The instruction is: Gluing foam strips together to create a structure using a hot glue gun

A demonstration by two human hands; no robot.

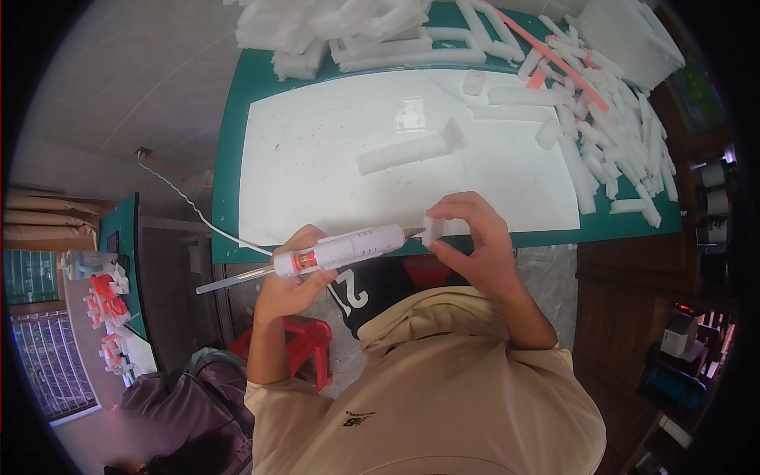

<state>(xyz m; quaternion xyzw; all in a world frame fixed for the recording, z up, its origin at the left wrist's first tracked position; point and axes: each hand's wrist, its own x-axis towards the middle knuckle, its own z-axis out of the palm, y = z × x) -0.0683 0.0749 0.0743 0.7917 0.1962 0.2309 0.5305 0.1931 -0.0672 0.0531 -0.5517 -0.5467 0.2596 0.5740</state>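
My left hand (294, 289) is wrapped round a white hot glue gun (348, 248), with a clear glue stick (234, 280) poking out of its back end. The gun's nozzle points right, at a small white foam piece (433, 230), and looks to touch it or nearly so. Thumb and fingers of my right hand (483, 245) pinch that foam piece by its ends, over the table's near edge. Farther off on the white sheet (317, 182) lies an L-shaped foam strip (408, 152).
Foam offcuts (617, 142) heap up at the right of the green table (226, 182), near a white foam box (629, 43). Foam frames (408, 49) line the back. A white cord (190, 202) runs from the wall to the gun. A red stool (313, 340) stands lower left.
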